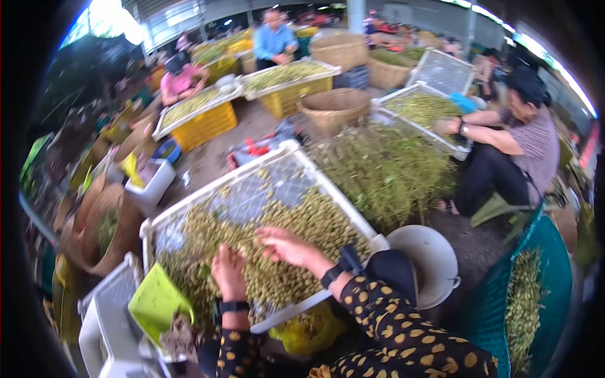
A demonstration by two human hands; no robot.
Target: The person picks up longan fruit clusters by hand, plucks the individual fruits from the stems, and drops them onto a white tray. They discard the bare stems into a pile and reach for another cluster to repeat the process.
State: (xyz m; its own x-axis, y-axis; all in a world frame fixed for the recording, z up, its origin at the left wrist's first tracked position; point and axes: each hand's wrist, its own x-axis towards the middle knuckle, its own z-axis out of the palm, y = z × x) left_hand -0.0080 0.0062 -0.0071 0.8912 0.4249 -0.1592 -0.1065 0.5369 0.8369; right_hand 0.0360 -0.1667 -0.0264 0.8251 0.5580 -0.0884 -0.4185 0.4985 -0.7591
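Observation:
Small round yellow-green to brown fruits (309,223) lie thickly over a white-framed mesh tray (331,189) in front of me. Over its near middle, my left hand (229,272) is among the fruits, its fingers bent inward; whatever they hold is too blurred to name. Just right of it, my right hand (288,246) reaches leftward, palm side low over the fruits, fingers somewhat apart. No held item shows in it. Some thin stems and bits of leaf are mixed in at the tray's left side.
A lime-green scoop-like container (157,302) leans at the tray's near left corner. To the right stand a white bucket (435,258) and a teal sack (479,327). Beyond the tray lie a heap of stemmed plants (384,167) and a wicker basket (337,110). A co-worker (523,138) sits at right.

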